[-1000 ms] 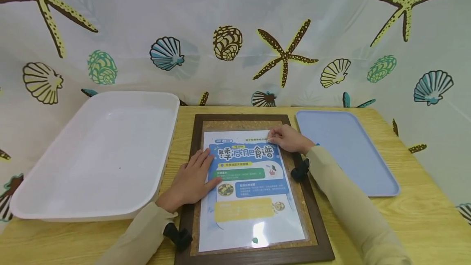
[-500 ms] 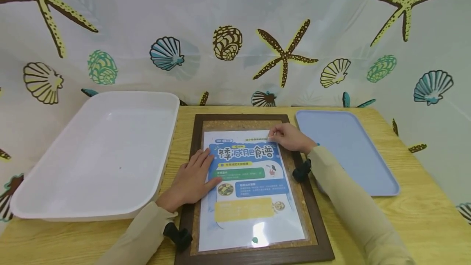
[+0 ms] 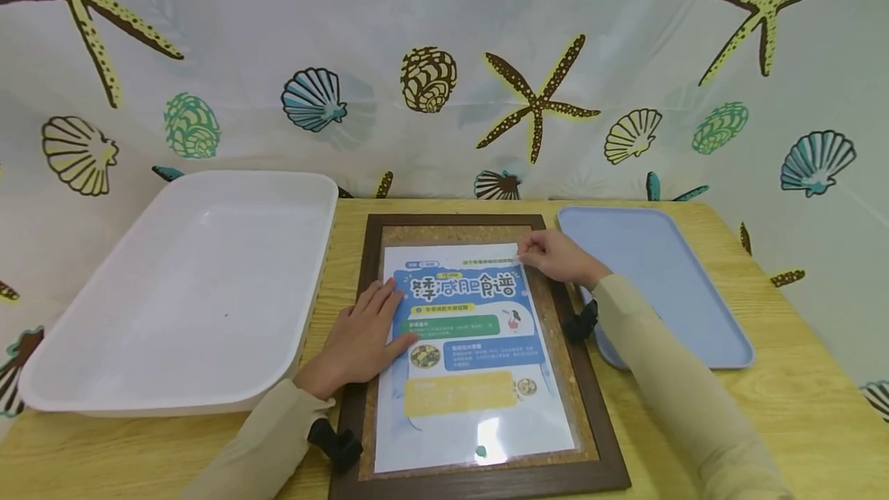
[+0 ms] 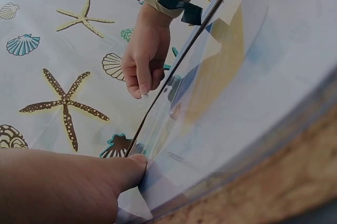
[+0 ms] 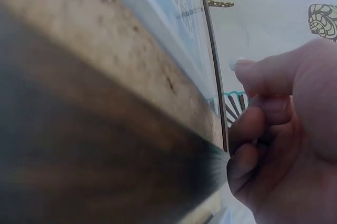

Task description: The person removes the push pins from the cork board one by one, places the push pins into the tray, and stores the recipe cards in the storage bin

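On the table lies a cork board [image 3: 458,234] in a dark brown frame, bearing a glossy printed poster [image 3: 472,432] with blue, green and yellow blocks. My left hand [image 3: 366,336] lies flat across the poster's left edge, fingers spread. At the poster's top right corner, my right hand [image 3: 559,255] has its fingers curled and the thumb against the index finger. A small white thing [image 5: 236,65] shows at that thumb's tip; its kind is too small to make out. Near the poster's bottom edge sits a small green leaf-shaped piece [image 3: 481,451].
A large white basin [image 3: 180,299] stands left of the board. To the right lies a flat blue tray [image 3: 653,284], partly behind my right forearm. The wooden table [image 3: 785,407] ends at a curtain [image 3: 444,14] printed with shells and starfish.
My right hand has shifted slightly right and up, from over the poster's top right corner to its edge, uncovering more print. My left hand keeps its place.
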### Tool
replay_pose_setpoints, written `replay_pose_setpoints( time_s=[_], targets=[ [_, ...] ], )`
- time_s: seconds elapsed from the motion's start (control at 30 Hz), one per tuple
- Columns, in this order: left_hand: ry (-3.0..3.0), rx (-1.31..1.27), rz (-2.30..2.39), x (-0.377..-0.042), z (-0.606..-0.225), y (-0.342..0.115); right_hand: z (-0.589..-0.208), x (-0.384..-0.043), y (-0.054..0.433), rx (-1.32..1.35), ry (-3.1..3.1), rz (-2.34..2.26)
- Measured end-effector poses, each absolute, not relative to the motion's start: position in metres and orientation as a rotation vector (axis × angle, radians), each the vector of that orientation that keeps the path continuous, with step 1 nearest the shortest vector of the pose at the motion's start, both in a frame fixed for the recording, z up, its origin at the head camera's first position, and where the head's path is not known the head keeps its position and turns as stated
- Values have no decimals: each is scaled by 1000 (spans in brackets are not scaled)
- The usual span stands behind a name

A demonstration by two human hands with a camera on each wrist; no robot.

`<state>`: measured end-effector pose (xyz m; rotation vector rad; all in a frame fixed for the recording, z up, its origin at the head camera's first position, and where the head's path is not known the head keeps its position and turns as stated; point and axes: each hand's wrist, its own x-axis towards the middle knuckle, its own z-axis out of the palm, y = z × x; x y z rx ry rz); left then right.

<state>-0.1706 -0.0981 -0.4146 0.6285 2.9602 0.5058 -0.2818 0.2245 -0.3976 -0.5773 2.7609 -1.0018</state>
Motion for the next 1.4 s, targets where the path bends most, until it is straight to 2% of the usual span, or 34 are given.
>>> replay_pose_setpoints(
  time_s=[0.6, 1.4],
  targets=[
    [2970, 608, 475, -169, -415, -102, -395, -275, 243, -449, 2735, -1044],
    [2965, 618, 488, -168, -411, -95, -395, -264, 299, -307, 2823, -1040]
  ],
)
